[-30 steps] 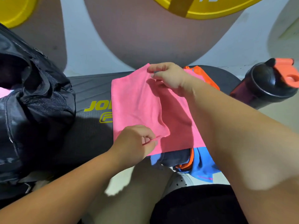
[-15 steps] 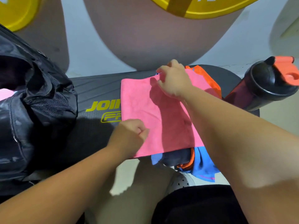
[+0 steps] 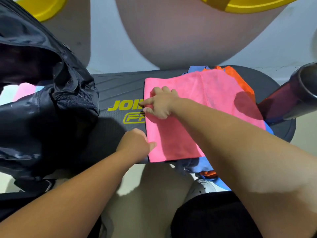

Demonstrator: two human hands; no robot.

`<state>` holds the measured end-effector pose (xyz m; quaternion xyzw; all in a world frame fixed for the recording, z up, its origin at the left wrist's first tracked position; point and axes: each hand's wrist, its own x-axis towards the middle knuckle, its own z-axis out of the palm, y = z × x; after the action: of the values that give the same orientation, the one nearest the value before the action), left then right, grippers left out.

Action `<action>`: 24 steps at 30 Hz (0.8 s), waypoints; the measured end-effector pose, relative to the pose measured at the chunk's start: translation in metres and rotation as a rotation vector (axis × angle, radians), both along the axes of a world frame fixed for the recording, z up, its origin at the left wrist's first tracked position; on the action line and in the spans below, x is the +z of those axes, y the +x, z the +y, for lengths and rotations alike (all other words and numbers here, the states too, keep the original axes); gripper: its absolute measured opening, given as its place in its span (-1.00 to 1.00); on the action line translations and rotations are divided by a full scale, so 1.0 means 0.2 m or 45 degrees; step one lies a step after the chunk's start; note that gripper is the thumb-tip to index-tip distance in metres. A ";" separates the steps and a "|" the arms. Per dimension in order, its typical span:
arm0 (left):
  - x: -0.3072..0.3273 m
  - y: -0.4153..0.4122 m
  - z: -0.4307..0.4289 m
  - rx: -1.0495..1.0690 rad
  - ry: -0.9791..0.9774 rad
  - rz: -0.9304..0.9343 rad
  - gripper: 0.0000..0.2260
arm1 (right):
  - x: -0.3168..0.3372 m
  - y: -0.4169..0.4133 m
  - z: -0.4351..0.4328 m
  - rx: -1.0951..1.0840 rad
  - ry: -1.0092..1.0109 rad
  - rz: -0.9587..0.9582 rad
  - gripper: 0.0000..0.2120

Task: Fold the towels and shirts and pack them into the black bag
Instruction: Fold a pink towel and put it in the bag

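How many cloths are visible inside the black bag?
3: pale cloth leftmost, pink cloth in the middle, light blue cloth rightmost. More may be hidden deeper.

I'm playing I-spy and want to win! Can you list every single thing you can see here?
pink cloth towel: one, pink, flat on the board, over other clothes
blue and orange clothes: a pile, count unclear, poking out under the towel
black fabric bag: one, black, open, left of the towel
folded pastel cloths: about three, whitish, pink, light blue, inside the bag
dark grey ribbed board: one, yellow letters, under the towel
dark bottle: one, right edge, blurred
yellow round things: two, top edge
white shoe: one, below the board
left hand: grips the towel's near left edge
right hand: pinches the towel's left edge
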<state>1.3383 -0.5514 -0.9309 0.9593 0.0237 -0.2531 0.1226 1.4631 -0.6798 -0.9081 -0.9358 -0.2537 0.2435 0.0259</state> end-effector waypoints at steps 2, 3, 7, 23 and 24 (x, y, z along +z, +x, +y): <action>0.02 0.00 0.01 0.034 -0.060 0.009 -0.61 | 0.00 0.01 0.02 -0.012 -0.019 0.005 -0.58; 0.04 0.00 0.02 0.090 -0.116 0.020 -0.62 | -0.01 0.02 0.04 -0.026 -0.028 0.001 -0.58; 0.07 -0.02 0.10 0.190 -0.194 0.073 -0.62 | 0.00 0.05 0.12 -0.119 0.081 -0.003 -0.54; 0.23 0.00 0.36 -0.217 0.566 -0.126 -0.82 | -0.02 -0.03 0.47 -0.056 0.626 0.259 -0.46; 0.22 0.00 0.34 -0.243 0.492 -0.163 -0.91 | -0.01 -0.02 0.43 -0.090 0.654 0.212 -0.50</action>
<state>1.3379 -0.4844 -0.8863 0.9770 -0.0269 -0.1930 -0.0867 1.4584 -0.5931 -0.9100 -0.8835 -0.2713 0.2462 0.2917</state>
